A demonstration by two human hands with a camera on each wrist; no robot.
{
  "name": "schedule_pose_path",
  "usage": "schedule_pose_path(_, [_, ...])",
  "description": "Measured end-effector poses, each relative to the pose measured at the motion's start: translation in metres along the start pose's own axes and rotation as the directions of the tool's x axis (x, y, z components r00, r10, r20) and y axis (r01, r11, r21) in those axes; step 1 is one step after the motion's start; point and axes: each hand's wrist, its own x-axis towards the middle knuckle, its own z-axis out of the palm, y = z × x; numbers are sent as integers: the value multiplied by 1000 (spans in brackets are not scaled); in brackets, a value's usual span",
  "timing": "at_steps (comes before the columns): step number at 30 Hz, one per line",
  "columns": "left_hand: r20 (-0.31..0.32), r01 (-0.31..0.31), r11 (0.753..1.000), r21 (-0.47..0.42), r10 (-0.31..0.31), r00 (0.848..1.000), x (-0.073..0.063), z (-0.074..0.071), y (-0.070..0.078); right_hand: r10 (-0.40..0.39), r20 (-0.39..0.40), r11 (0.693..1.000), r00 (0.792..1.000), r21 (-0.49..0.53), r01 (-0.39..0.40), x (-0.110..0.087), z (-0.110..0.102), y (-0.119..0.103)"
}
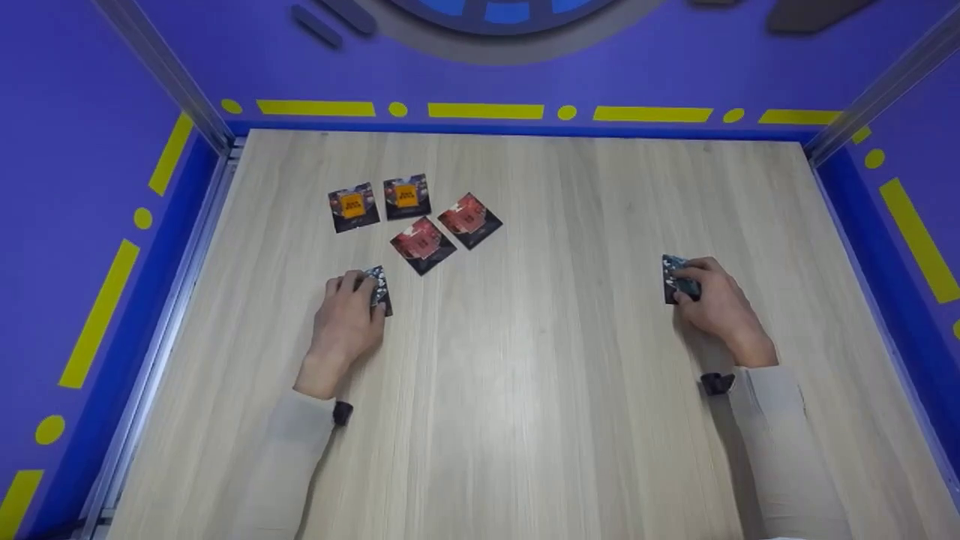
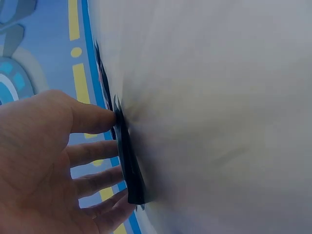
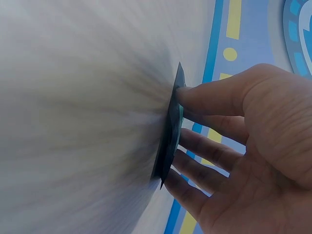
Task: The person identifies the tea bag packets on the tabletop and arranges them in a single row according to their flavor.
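Observation:
At the left of the table my left hand grips a small square packet, dark with a teal and white pattern. The left wrist view has the thumb at one edge of this packet and the fingers spread along it, close to the tabletop. On the other side my right hand holds a similar dark packet between thumb and fingers, its palm side partly covering it. Seen edge-on in the right wrist view, that packet stays close over the wood, with slightly splayed corners.
Beyond the left hand lie two black packets with orange labels, one left of the other. Nearby are two red-and-black packets, one nearer and one farther right. Blue walls border the wooden table.

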Motion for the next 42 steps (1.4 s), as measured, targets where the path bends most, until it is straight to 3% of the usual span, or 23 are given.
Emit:
schedule_pose_path(15, [46,-79,997,14,79,996,1,12,31,7,1,1000,1000,15,-7,-2,2,1])
schedule_pose_path(29, [36,-153,987,54,151,988,3,19,54,-6,-2,1000,1000,21,6,-1,2,1])
schedule_pose_path(42, [82,-184,980,74,178,981,8,30,81,2,1,1000,1000,17,-2,-1,0,1])
